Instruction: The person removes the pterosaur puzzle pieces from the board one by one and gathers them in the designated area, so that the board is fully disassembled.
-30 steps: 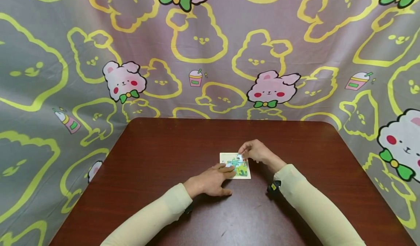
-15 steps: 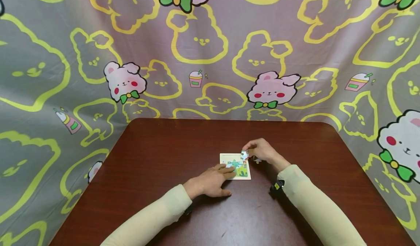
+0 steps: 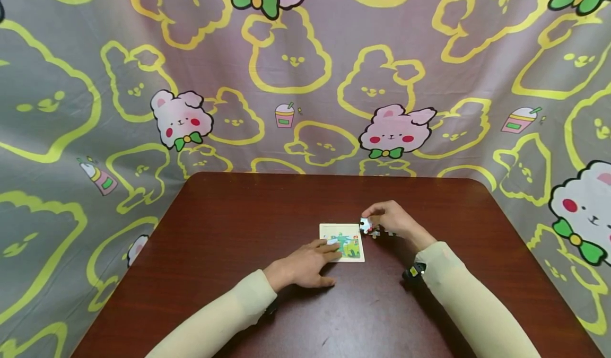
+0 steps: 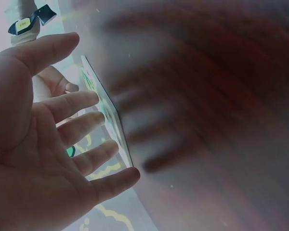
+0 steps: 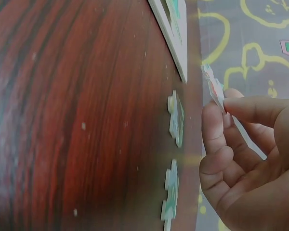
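Note:
My right hand (image 3: 392,219) pinches a pale blue and white puzzle piece (image 3: 365,225) between thumb and fingers, just off the right edge of a puzzle board (image 3: 340,227). In the right wrist view the held piece is seen edge-on, raised above the table. The board has a cream border and a partly filled green picture. Across its left side lie the spread, straight fingers of my left hand (image 3: 310,264), covering part of the picture. The left wrist view shows that palm (image 4: 33,144) with its fingertips at the board's edge.
Loose puzzle pieces lie on the brown table (image 3: 248,204) below and beside my right hand; the right wrist view shows one piece (image 5: 175,119) near the board and another piece (image 5: 170,195) farther off. A patterned curtain (image 3: 305,71) hangs around the table's back and sides.
My right hand has moved right with the puzzle piece, from over the board's top right corner to beyond its right edge, uncovering loose pieces. The left hand stays nearly still.

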Motion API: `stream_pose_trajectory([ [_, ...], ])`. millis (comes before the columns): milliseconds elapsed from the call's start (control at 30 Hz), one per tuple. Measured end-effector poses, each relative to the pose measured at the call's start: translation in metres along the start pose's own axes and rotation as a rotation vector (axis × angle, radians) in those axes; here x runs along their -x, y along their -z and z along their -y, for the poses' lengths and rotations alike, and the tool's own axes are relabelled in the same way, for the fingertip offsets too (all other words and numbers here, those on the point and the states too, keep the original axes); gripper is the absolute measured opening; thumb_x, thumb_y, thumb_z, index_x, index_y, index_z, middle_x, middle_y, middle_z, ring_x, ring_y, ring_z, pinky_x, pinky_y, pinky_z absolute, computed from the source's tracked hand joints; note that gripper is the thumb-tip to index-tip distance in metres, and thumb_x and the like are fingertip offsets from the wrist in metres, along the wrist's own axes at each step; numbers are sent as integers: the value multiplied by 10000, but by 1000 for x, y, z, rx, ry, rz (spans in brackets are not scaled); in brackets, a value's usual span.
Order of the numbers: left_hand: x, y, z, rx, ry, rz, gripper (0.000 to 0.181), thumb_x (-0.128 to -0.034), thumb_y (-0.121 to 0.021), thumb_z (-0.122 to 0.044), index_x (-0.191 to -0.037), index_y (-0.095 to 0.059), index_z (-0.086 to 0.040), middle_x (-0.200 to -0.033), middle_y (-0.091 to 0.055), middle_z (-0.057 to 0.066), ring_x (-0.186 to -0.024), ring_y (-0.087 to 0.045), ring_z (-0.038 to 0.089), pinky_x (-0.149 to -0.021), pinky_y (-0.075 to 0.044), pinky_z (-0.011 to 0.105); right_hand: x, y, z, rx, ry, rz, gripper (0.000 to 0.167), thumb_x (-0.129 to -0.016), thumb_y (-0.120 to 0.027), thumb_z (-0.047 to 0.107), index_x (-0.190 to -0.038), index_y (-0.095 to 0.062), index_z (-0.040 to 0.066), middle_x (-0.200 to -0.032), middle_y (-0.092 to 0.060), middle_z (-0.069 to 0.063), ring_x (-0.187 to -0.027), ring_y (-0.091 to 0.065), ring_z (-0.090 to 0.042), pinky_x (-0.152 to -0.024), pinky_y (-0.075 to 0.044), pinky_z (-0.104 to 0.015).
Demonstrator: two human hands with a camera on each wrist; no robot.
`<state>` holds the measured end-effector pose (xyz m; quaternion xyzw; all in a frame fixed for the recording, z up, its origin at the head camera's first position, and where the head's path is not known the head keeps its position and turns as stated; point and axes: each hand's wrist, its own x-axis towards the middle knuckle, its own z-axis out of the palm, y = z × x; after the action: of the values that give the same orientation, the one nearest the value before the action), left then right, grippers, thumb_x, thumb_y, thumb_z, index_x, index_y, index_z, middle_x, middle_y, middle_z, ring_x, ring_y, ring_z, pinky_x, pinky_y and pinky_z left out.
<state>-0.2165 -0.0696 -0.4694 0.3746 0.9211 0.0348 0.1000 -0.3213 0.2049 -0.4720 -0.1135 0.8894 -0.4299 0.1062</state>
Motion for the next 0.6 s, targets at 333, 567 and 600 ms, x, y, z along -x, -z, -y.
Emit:
stream_pose_trajectory([
  [333, 8, 0, 5, 20, 5, -15, 648, -917, -658, -472, -1482, -498, -198, -1602, -395, -10, -1483, -357, 307, -1210, -330, 398, 6, 16, -10, -1, -21, 13, 160, -949, -630, 61, -1041, -761, 71, -1041, -720, -130, -791, -654, -203, -615, -494, -302],
  [567, 15, 2, 8, 53, 5, -15, 653, -919, -663, -453, -1489, -489, -188, -1599, -401, 1, -1477, -362, 309, -1192, -357, 411, 9, 26, -17, -38, -31, 22, 174, -962, -611, 62, -1067, -750, 54, -982, -695, -123, -651, -526, -184, -491, -414, -256],
  [600, 16, 3, 8, 62, 10, -9, 652, -921, -661, -452, -1494, -483, -194, -1602, -395, -6, -1479, -357, 306, -1188, -362, 420, 10, 27, -17, -30, -26, 23, 177, -963, -609, 65, -1070, -749, 55, -990, -695, -125, -654, -528, -190, -499, -423, -265],
])
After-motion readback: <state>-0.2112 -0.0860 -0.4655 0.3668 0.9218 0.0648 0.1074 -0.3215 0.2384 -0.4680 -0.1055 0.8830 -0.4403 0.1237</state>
